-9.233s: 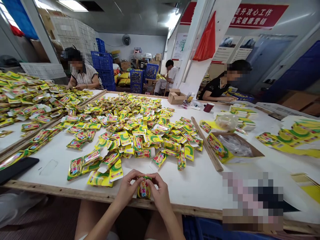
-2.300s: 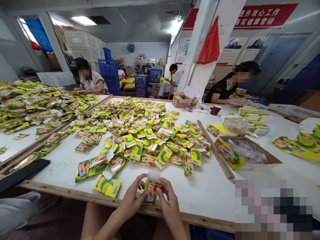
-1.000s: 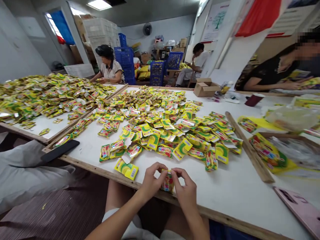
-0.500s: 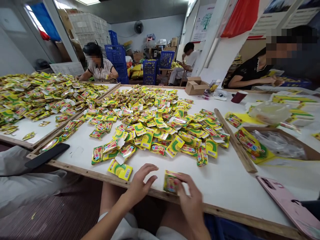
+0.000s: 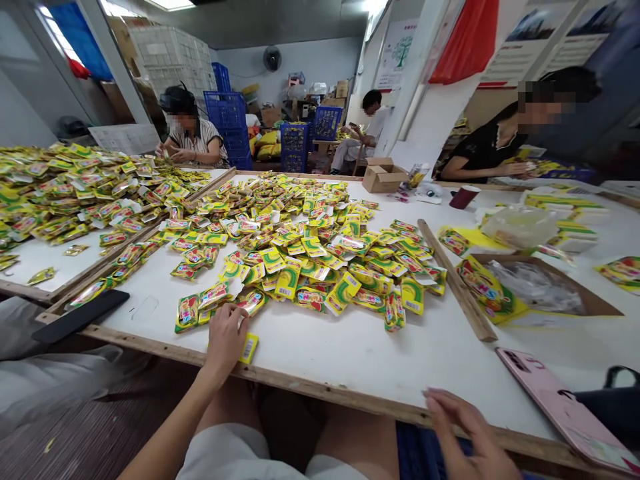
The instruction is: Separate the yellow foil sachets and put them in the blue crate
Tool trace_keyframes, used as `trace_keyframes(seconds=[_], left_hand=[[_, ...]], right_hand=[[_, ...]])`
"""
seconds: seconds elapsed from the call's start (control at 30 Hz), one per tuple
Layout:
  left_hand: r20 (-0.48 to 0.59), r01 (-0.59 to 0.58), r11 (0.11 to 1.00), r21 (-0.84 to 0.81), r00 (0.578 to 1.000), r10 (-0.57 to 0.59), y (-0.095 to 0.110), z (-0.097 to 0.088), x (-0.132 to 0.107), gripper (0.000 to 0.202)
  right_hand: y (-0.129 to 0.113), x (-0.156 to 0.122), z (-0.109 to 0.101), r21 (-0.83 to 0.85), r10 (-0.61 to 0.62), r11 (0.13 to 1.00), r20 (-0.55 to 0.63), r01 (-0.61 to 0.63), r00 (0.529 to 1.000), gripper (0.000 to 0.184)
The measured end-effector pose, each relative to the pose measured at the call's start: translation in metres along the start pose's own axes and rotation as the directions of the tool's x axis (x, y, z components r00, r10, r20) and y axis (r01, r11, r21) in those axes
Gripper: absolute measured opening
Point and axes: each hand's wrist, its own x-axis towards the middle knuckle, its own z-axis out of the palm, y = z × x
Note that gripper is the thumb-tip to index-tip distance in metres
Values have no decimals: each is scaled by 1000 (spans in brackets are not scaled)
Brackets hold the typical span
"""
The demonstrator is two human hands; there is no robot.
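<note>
At the near left edge of the pile, my left hand [image 5: 227,337] has its fingers bent down and pinched at a small yellow and green carton [image 5: 254,301]; its fingertips are partly hidden. Under the same hand lies another carton [image 5: 249,348], its barcode end showing beside the table edge. My right hand [image 5: 463,433] is over the front edge at lower right, fingers stretched out, with nothing visible in it. Many similar printed cartons [image 5: 313,273], some with white flaps open, are heaped across the table in front of me.
Wooden strips [image 5: 457,283] border the white table [image 5: 325,353]. A dark flat object [image 5: 83,317] lies front left, a pink phone [image 5: 560,407] front right. Behind it are an opened box with plastic bags [image 5: 535,287] and a dark red cup [image 5: 464,197]. Other people sit around, with blue crates behind.
My left hand has moved left onto the cartons at the pile's edge. The right hand has moved right and down, and the carton it held is no longer seen in it.
</note>
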Motion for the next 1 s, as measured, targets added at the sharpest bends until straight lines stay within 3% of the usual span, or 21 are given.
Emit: trace_keyframes(seconds=[0.1, 0.17, 0.27, 0.4, 0.53, 0.67, 0.8, 0.9, 1.0], left_hand=[[7, 92, 994, 67, 996, -93, 2, -2, -3, 20], [21, 133, 987, 95, 990, -136, 2, -3, -5, 17], [18, 135, 988, 80, 990, -137, 2, -4, -9, 14], [0, 125, 992, 36, 992, -125, -1, -4, -10, 16], [-56, 56, 995, -80, 997, -61, 2, -20, -8, 15], [-139, -156, 939, -307, 983, 118, 33, -40, -8, 13], [-75, -331, 818, -470, 938, 337, 80, -34, -9, 19], [-36, -334, 712, -618, 916, 398, 104, -17, -8, 24], [-29, -249, 621, -743, 939, 343, 113, -5, -6, 22]], right_hand=[[-27, -1, 31, 83, -78, 994, 127, 68, 989, 31], [-33, 0, 43, 131, -129, 985, 152, 110, 980, 27], [-35, -1, 51, 183, -170, 973, 148, 141, 974, 26], [-37, -6, 55, 201, -140, 975, 215, 97, 966, 28], [-39, -15, 61, 234, -115, 970, 237, 59, 965, 29], [-43, -16, 77, 296, -139, 953, 245, 63, 960, 24], [-49, -5, 109, 386, -196, 919, 260, 84, 946, 25], [-53, 5, 132, 509, -191, 861, 328, -2, 925, 30], [-54, 10, 144, 610, -156, 786, 353, -100, 923, 27]])
